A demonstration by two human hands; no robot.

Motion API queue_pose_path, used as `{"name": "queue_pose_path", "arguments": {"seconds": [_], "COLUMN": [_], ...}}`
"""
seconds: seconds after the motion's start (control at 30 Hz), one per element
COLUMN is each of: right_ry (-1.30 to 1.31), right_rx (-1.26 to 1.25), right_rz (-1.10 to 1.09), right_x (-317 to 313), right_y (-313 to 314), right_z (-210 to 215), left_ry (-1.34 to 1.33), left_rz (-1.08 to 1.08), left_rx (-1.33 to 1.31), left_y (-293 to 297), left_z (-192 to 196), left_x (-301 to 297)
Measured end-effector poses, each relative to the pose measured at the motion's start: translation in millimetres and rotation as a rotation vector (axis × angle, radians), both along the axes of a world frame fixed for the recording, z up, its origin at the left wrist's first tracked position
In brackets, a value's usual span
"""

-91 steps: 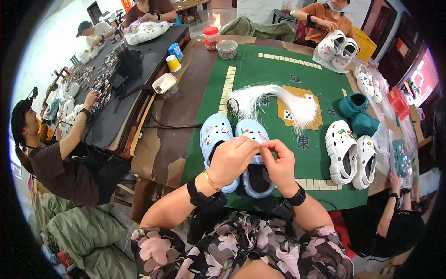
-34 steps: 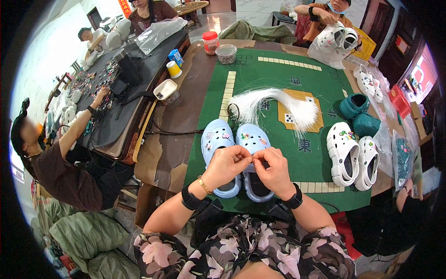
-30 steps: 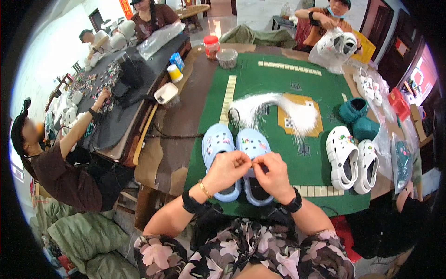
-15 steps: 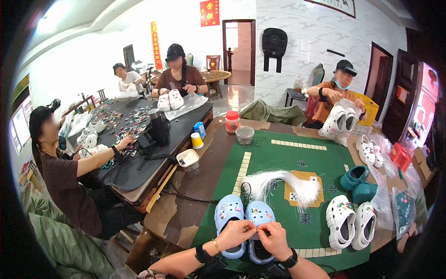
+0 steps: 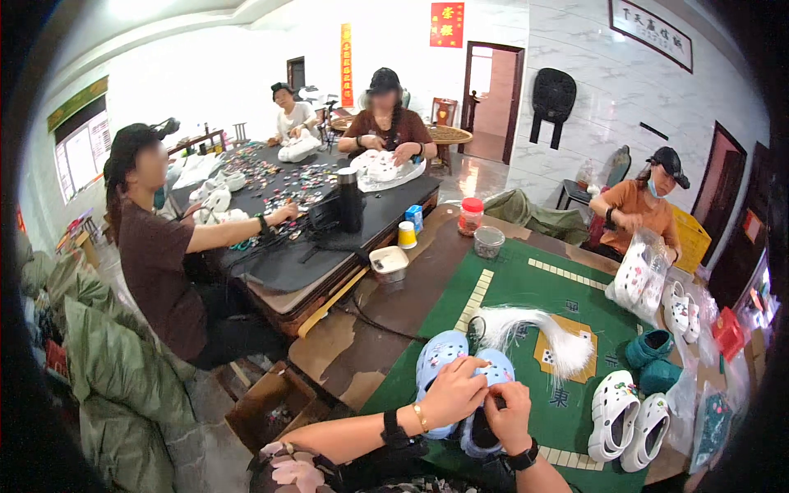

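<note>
- Brown surface (image 5: 411,304): it carries the green mat (image 5: 509,279).
- Pair of blue clogs (image 5: 444,349): it stands on the near part of this mat, toes away from the person.
- Bundle of white strands (image 5: 571,349): it lies curved, just beyond the clogs.
- Left hand (image 5: 456,393): fingers bent, over the clogs; whether it grasps something, I cannot tell.
- Right hand (image 5: 511,419): fingers curled, just beside the left; its grasp also is unclear.
</note>
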State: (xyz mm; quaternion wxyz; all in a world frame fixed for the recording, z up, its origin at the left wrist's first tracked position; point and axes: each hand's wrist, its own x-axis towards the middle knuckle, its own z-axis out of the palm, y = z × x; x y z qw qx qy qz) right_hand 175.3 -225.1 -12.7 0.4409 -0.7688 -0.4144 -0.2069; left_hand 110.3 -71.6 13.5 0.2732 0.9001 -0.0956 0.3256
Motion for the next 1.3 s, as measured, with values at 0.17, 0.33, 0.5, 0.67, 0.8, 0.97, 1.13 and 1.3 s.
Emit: {"name": "queue_pose_path", "arguments": {"seconds": [0.17, 0.33, 0.5, 0.67, 0.8, 0.97, 1.13, 1.3], "right_ry": [-0.060, -0.161, -0.202, -0.250, -0.021, -0.054, -0.026, -0.128], "right_rx": [-0.081, -0.106, -0.090, -0.082, -0.132, -0.165, -0.373, -0.418], "right_rz": [0.074, 0.093, 0.095, 0.086, -0.076, -0.197, -0.101, -0.088], "right_x": [-5, -8, -11, -2, 38, 6, -18, -12], "right_y": [-4, -2, -5, -14, -32, -50, -43, -5], "right_z": [12, 19, 25, 28, 3, 33, 26, 28], "left_ry": [0.014, -0.003, 0.018, -0.043, -0.051, 0.042, 0.177, 0.286], "left_rz": [-0.039, -0.031, -0.058, -0.102, -0.023, 0.163, 0.312, 0.423], "left_rx": [-0.028, -0.072, -0.104, -0.060, 0.017, -0.190, -0.347, -0.043], "left_y": [-9, -15, -20, -23, 7, 58, 110, 95], "left_z": [-3, -4, -1, 0, 22, 8, -79, -147], "left_x": [-8, -9, -11, -2, -21, -31, -35, -41]}}
